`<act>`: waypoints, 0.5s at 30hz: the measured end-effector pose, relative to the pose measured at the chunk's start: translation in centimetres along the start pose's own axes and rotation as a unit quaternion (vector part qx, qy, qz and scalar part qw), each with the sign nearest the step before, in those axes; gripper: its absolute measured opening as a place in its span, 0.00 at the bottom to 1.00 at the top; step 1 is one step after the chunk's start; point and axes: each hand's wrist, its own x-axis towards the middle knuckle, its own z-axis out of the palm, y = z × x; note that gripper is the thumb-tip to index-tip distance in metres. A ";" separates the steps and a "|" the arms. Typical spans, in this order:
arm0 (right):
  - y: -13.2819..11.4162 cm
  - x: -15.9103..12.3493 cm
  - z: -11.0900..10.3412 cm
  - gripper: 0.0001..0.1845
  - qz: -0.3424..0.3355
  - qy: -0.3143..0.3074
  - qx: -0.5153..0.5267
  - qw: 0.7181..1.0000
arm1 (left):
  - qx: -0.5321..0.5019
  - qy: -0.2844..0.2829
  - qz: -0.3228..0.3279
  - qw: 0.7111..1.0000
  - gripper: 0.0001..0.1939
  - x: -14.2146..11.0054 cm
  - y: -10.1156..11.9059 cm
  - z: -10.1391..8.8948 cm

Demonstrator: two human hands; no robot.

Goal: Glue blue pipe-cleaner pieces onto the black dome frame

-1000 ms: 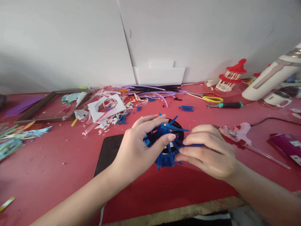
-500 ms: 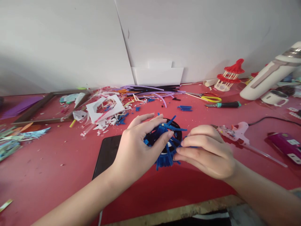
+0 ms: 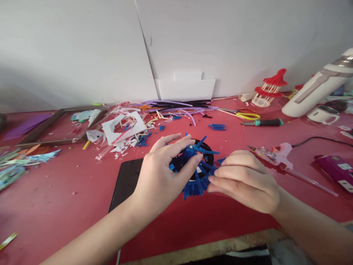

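Note:
A round craft piece of blue pipe cleaners (image 3: 197, 180) on a black ring (image 3: 211, 156) is in front of me, with blue stems spreading outward from its raised middle. My left hand (image 3: 168, 165) grips it from the left, thumb and fingers around the middle; the palm hides that side. At the right edge, my right hand (image 3: 245, 180) has its fingers pinched together on the blue pipe-cleaner fringe. A short blue piece (image 3: 220, 161) shows just behind those fingertips.
Behind lie cut blue stems (image 3: 217, 127), purple and black pipe cleaners (image 3: 179, 105), scissors (image 3: 248, 115) and pliers (image 3: 264, 122). A pink glue gun (image 3: 278, 154) sits right, near a white flask (image 3: 311, 92). Paper scraps (image 3: 124, 129) and a dark tablet (image 3: 125, 180) are left.
My right hand has shifted slightly right and down, its fingers still at the edge of the blue piece. My left hand keeps its hold nearly unmoved.

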 end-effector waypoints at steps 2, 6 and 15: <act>0.0 -0.1 0.1 0.07 -0.002 0.000 0.004 1.000 | 0.004 0.001 0.002 1.000 0.14 -0.1 0.1 0.0; -0.2 -0.1 0.1 0.07 -0.001 0.000 0.008 1.000 | 0.008 0.001 0.005 1.000 0.14 0.0 0.4 0.0; -0.2 0.1 0.2 0.09 0.002 0.010 -0.002 1.000 | 0.010 -0.004 0.013 1.000 0.12 0.1 0.4 -0.1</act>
